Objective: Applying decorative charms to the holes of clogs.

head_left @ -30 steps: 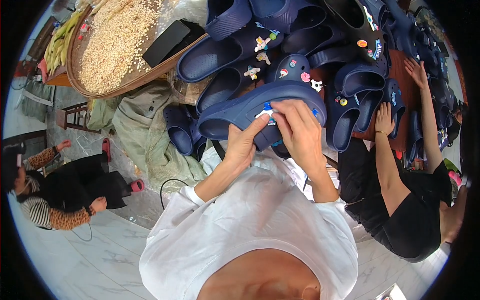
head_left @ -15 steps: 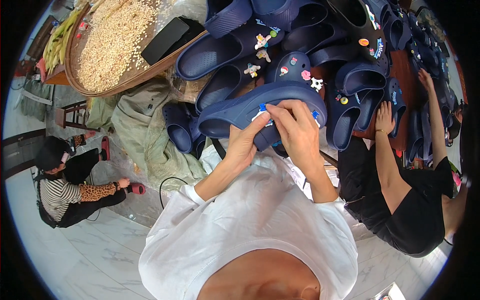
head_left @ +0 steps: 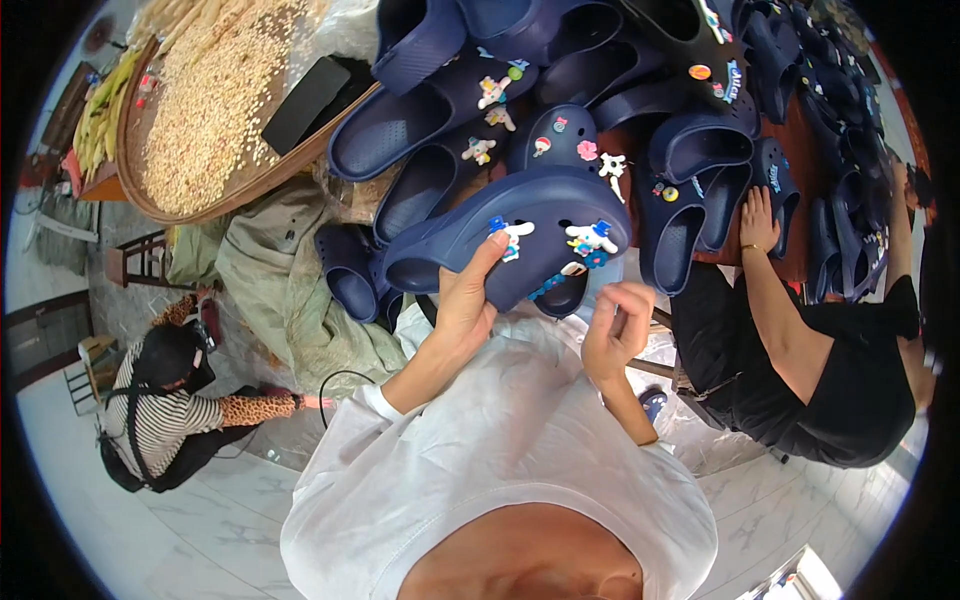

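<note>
My left hand [head_left: 468, 300] grips a navy foam clog [head_left: 440, 235], thumb on its upper and fingers under its side. Beside the thumb sits a white puppy-like charm with a blue hat [head_left: 510, 237]. A similar charm with a blue flower [head_left: 592, 240] is fixed farther right on the same clog. Below them, blue trim and a small charm [head_left: 558, 280] show near a dark opening. My right hand [head_left: 618, 328] is held off to the right of the clog, touching nothing, its fingers curled in, with nothing visible in them.
Many navy clogs [head_left: 390, 135] with charms cover the table ahead. A round tray of pale kernels [head_left: 210, 110] holds a black phone [head_left: 310, 100] at far left. A co-worker in black [head_left: 800, 360] sits at right, another person [head_left: 175, 400] crouches at left. Sacks [head_left: 280, 270] lie between.
My right hand has let go of the charm and moved down and right, away from the clog. Both charms now show. The person at left has bent over and lowered an arm.
</note>
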The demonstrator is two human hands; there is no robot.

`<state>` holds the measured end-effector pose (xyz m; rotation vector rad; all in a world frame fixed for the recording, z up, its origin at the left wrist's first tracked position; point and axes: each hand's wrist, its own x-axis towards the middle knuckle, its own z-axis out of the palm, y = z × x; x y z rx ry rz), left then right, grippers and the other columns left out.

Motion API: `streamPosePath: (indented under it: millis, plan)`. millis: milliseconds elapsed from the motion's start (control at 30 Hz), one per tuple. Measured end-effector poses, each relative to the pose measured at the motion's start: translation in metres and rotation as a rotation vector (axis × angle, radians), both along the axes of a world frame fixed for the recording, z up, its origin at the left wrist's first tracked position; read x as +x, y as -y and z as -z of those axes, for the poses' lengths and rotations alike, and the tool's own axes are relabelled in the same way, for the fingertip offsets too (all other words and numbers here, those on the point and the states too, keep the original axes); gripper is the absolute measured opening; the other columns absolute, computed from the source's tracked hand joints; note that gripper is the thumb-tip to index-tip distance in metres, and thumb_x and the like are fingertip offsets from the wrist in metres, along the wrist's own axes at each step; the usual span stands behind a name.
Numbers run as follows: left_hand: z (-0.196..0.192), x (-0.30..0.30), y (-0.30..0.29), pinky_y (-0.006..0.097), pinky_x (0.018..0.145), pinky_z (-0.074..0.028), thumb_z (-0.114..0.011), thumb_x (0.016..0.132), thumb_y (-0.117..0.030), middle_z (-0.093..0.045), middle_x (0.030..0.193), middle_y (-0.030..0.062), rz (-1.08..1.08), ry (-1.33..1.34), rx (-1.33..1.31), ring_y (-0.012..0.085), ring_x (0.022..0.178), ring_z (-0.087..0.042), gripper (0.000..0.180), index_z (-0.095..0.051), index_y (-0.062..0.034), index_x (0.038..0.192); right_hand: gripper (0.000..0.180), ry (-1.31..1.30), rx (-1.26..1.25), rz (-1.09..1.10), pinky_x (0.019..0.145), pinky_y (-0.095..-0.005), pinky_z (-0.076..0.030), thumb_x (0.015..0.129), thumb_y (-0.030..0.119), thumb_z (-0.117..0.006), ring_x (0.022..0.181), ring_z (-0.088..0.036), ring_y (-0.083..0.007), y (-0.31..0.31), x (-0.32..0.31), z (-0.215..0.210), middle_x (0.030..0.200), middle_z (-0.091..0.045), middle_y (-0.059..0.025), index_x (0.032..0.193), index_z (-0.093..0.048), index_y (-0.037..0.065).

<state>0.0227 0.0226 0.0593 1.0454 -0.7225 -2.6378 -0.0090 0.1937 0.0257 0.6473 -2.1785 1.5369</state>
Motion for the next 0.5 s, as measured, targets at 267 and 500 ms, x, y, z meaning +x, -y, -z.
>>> streamPosePath:
  millis: [267, 500]
  plan:
    - [0.008, 0.024, 0.026, 0.040, 0.097, -0.050, -0.063, 0.091, -0.017, -0.061, 0.121, 0.0148, 0.052, -0.135, 0.258, 0.0247, 0.110, -0.060, 0.038, -0.053, 0.0015, 0.123, 0.041, 0.406, 0.263, -0.029, 0.088, -0.0348, -0.045, 0.090, 0.008, -0.059, 0.107, -0.051, -0.0293, -0.017, -0.023, 0.054, 0.118, -0.046, -0.0195, 0.127, -0.043, -0.003]
    - [0.005, 0.047, 0.044, 0.045, 0.106, -0.040, -0.061, 0.091, -0.021, -0.053, 0.132, 0.0178, 0.033, -0.340, 0.561, 0.0290, 0.122, -0.052, 0.048, -0.046, 0.0022, 0.131, 0.055, 0.540, 0.315, -0.083, 0.095, -0.0409, -0.041, 0.090, 0.024, -0.062, 0.115, -0.050, -0.0362, -0.012, -0.045, 0.086, 0.124, -0.047, -0.0250, 0.132, -0.039, -0.005]
